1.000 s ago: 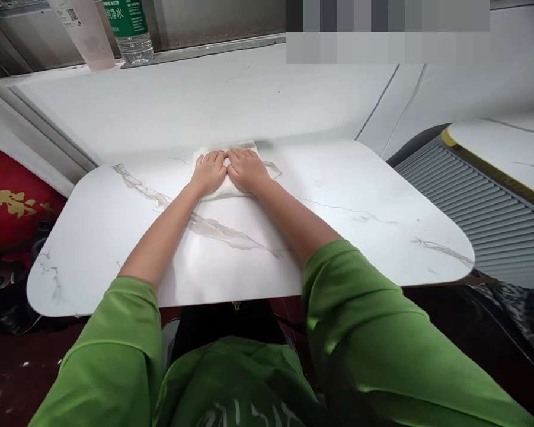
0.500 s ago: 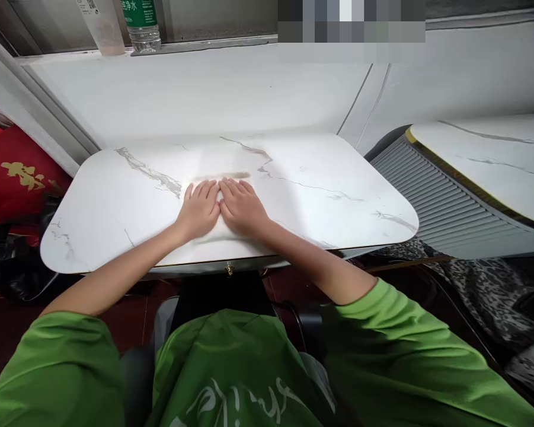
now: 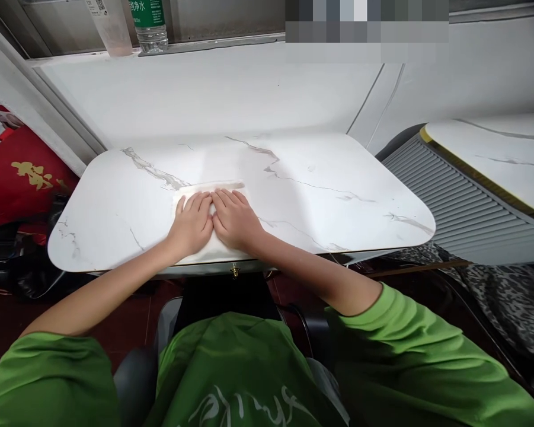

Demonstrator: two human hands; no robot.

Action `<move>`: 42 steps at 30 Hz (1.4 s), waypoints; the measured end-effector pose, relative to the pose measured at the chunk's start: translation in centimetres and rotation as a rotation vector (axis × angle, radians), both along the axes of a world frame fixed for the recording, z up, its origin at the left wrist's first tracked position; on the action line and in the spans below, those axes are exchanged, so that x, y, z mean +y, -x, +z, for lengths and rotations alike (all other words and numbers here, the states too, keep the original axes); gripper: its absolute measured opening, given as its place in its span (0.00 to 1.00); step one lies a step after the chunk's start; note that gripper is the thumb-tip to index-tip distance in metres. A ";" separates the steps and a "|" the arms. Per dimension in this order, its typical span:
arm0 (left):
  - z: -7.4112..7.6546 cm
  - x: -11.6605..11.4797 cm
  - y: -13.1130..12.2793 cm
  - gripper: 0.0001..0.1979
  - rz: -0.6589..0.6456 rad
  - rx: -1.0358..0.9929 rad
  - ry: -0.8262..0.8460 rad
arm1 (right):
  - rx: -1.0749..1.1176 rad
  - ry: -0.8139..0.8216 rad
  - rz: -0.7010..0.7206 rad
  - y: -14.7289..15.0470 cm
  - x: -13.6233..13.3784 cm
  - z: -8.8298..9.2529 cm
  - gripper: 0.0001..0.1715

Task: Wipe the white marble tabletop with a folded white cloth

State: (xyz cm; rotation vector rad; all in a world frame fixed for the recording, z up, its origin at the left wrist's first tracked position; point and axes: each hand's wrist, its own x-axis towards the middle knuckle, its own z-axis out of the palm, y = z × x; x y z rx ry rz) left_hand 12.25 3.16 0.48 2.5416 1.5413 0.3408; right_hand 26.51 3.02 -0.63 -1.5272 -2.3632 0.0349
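A white folded cloth (image 3: 214, 244) lies flat on the white marble-patterned table (image 3: 320, 213), close to its front edge. On the cloth's left half rests my left hand (image 3: 191, 222), palm down with fingers stretched forward. My right hand (image 3: 235, 219) presses flat on the right half in the same way. The two hands touch each other at the fingertips and thumbs. Most of the cloth is hidden under them; its far edge and a strip nearer to me show.
A water bottle (image 3: 152, 29) with a green label and a translucent cup (image 3: 112, 29) stand on the ledge behind. A red bag (image 3: 24, 172) is at the left. Another marble-patterned top (image 3: 502, 148) with ribbed sides stands at the right. A brass knob (image 3: 235, 271) sits below the table edge.
Both hands have slid toward me and slightly left over the table, and the cloth has come along with them. The camera view has shifted a little.
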 end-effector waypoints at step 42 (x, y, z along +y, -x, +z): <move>-1.2 24.2 2.4 0.24 0.019 -0.075 -0.087 | 0.107 -0.068 -0.065 2.7 23.1 -1.3 0.26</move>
